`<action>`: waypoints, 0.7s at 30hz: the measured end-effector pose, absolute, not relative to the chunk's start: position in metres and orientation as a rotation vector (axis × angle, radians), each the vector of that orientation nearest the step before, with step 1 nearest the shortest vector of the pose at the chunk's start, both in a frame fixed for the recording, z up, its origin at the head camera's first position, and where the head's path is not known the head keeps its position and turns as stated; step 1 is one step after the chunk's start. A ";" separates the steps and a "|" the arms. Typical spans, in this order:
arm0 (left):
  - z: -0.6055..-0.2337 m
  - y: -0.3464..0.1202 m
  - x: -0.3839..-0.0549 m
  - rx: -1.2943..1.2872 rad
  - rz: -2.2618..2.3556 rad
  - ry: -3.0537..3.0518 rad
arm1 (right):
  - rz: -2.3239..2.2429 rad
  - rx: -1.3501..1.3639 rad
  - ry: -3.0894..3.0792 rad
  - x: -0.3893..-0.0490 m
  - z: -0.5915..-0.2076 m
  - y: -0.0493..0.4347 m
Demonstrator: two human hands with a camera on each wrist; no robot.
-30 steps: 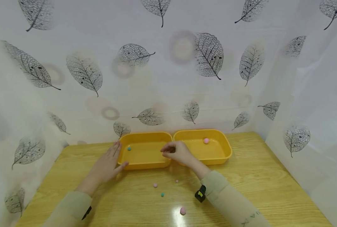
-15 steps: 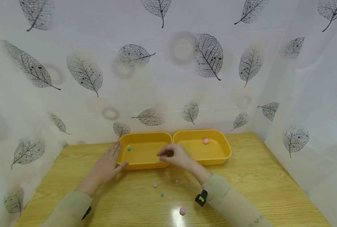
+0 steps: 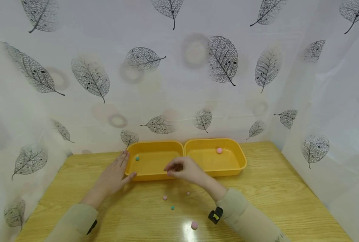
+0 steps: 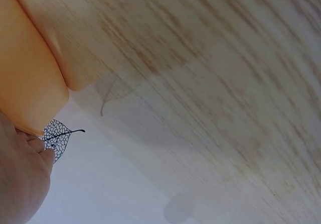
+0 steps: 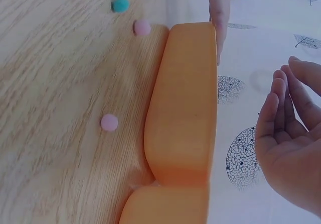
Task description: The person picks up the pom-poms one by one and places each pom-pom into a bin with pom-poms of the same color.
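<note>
My left hand (image 3: 115, 174) rests against the left yellow tray (image 3: 155, 177), its fingers along the left side and its thumb at the front corner. In the left wrist view, fingertips touch the tray's rim. My right hand (image 3: 187, 170) hovers above the front right of that tray, fingers loosely bent, thumb close to the index fingertip. Nothing shows between them in the right wrist view. A teal ball (image 3: 137, 158) lies in the left tray. In front of the trays are a pink ball (image 3: 165, 198), a smaller pink ball (image 3: 188, 193) and a teal ball (image 3: 172, 207).
A second yellow tray (image 3: 225, 173) stands right beside the first, with a pink ball (image 3: 219, 151) inside. A larger pink ball (image 3: 194, 225) lies near the front of the wooden table (image 3: 288, 201). A white leaf-print curtain (image 3: 179, 90) hangs behind and at the sides.
My right hand has shifted slightly left and toward me, over the left tray's front rim. The left hand and the balls have stayed in place.
</note>
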State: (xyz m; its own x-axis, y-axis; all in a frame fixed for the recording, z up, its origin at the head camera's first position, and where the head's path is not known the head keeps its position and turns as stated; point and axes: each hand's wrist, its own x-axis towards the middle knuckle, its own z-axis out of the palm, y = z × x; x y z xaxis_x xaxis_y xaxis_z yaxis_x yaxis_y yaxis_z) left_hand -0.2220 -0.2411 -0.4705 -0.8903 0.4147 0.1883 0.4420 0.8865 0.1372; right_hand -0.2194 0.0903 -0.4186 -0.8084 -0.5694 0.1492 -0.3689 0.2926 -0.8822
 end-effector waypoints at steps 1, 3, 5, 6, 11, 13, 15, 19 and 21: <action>-0.470 -0.241 -0.222 -0.664 -0.263 -2.899 | -1.531 -0.875 2.364 -0.219 -0.419 0.090; -0.470 -0.241 -0.222 -0.665 -0.257 -2.900 | -1.530 -0.895 2.368 -0.217 -0.419 0.091; -0.470 -0.241 -0.222 -0.667 -0.254 -2.895 | -1.529 -0.912 2.371 -0.216 -0.420 0.091; -0.470 -0.241 -0.222 -0.664 -0.252 -2.898 | -1.531 -0.920 2.370 -0.216 -0.420 0.092; -0.469 -0.241 -0.222 -0.662 -0.231 -2.903 | -1.540 -0.953 2.351 -0.212 -0.424 0.097; -0.470 -0.242 -0.223 -0.658 -0.232 -2.911 | -1.543 -0.965 2.344 -0.211 -0.426 0.099; -0.470 -0.241 -0.223 -0.657 -0.238 -2.915 | -1.546 -0.971 2.335 -0.211 -0.429 0.101; -0.469 -0.241 -0.222 -0.657 -0.249 -2.916 | -1.535 -0.972 2.332 -0.210 -0.435 0.106; -0.468 -0.241 -0.222 -0.657 -0.248 -2.920 | -1.524 -0.964 2.336 -0.209 -0.437 0.107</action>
State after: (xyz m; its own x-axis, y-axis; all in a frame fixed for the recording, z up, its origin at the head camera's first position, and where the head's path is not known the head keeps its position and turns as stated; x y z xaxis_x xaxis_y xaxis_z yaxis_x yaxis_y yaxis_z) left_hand -0.2221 -0.2408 -0.4681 -0.8950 0.4123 0.1701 0.4350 0.8911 0.1295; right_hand -0.2092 0.1071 -0.4374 -0.7705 -0.6101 0.1846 -0.4147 0.2599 -0.8721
